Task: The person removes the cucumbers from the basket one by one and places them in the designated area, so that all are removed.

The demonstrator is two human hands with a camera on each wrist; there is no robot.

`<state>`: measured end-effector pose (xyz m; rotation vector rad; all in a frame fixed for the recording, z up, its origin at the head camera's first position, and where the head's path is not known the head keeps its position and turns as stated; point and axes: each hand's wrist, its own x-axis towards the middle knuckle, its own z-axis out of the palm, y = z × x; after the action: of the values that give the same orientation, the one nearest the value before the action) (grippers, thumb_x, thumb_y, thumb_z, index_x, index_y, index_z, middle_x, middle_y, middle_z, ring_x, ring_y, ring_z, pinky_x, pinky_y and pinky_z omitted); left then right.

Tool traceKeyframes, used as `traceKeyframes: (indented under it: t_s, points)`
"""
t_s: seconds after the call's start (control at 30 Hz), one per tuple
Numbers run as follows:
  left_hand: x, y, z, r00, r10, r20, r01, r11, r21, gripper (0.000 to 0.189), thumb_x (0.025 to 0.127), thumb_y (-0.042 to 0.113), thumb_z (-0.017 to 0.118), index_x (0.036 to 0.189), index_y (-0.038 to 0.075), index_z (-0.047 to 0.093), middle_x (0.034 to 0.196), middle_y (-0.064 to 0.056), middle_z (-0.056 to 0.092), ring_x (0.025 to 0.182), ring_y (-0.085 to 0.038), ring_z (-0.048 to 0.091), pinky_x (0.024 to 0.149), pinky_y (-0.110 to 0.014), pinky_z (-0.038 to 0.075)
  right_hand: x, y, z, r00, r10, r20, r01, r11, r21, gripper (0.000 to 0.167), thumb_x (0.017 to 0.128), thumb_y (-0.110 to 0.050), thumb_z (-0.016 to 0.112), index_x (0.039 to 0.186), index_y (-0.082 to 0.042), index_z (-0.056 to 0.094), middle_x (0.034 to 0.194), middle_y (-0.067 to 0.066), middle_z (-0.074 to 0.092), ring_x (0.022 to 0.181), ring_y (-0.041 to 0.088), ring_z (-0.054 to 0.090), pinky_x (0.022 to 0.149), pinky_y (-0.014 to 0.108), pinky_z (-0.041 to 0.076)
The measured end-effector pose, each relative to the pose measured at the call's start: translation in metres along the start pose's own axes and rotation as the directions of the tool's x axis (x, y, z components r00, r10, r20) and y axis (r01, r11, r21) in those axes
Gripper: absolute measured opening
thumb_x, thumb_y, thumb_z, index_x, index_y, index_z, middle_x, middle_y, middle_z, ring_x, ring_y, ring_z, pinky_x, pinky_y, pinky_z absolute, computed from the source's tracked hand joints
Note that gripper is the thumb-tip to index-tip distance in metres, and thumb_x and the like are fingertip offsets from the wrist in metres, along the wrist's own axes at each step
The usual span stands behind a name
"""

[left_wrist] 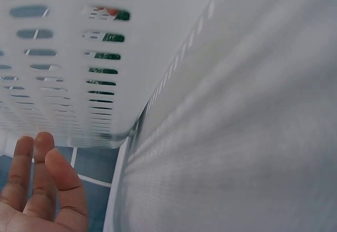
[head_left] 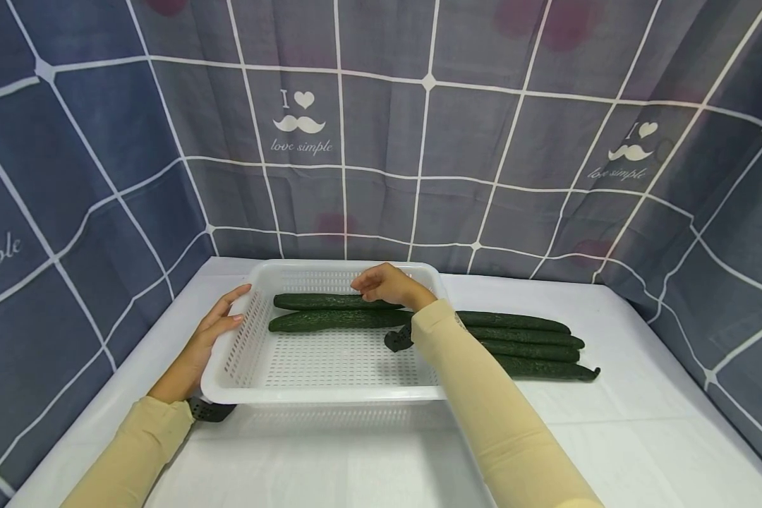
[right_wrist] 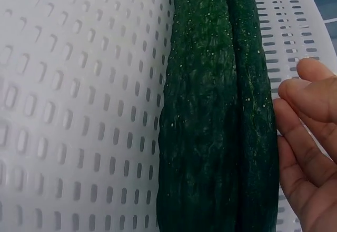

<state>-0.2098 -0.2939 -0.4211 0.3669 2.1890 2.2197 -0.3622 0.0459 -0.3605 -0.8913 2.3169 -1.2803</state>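
Observation:
A white perforated plastic basket (head_left: 324,394) stands on the table with two long green cucumbers lying side by side in it, the near cucumber (head_left: 330,321) and the far cucumber (head_left: 314,301). My left hand (head_left: 211,339) rests at the basket's left rim with the fingers extended; in the left wrist view its fingers (left_wrist: 45,161) show just outside the perforated wall. My right hand (head_left: 390,283) is over the basket's back part, its fingers loosely bent. In the right wrist view, the fingertips (right_wrist: 281,108) are right beside the far cucumber, not wrapped round it.
Several more cucumbers (head_left: 527,337) lie in a row on the white table (head_left: 635,395) to the right of the basket, partly hidden by my right sleeve (head_left: 489,395). A grey checked curtain (head_left: 381,204) closes off the back and both sides.

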Motion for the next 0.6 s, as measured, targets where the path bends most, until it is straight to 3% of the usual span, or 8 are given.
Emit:
traceKeyframes:
  t_s: [0.2,0.3,0.6]
  points:
    - [-0.0010,0.0005,-0.0003,1.000,-0.009,0.000,0.009,1.000,0.010,0.055,0.116,0.022,0.041,0.167,0.039,0.032,0.173,-0.010,0.017,0.134,-0.016,0.044,0.095,-0.031,0.050,-0.0024,-0.0069,0.0004,0.999,0.039,0.030,-0.036,0.995,-0.090,0.038,0.098,0.015,0.067,0.136,0.009,0.068,0.141,0.023,0.068,0.134,0.036,0.063,0.106,0.038,0.054]
    - [-0.0013,0.0016,-0.0001,1.000,-0.007,0.003,0.007,1.000,0.008,0.055,0.115,0.023,0.041,0.167,0.039,0.032,0.173,-0.011,0.015,0.133,-0.016,0.044,0.095,-0.032,0.050,-0.0021,-0.0089,0.0002,0.997,0.029,0.069,-0.017,0.986,-0.167,0.038,0.099,0.013,0.067,0.136,0.007,0.068,0.141,0.022,0.068,0.136,0.035,0.062,0.108,0.037,0.053]
    - [-0.0006,0.0018,0.0004,1.000,0.016,0.015,-0.016,1.000,-0.011,0.053,0.115,0.020,0.042,0.165,0.038,0.035,0.158,0.002,0.035,0.125,-0.014,0.055,0.091,-0.032,0.053,0.0007,-0.0099,0.0023,0.993,0.021,0.113,0.009,0.967,-0.256,0.044,0.098,0.016,0.065,0.140,0.004,0.062,0.140,0.021,0.067,0.136,0.035,0.060,0.107,0.039,0.052]
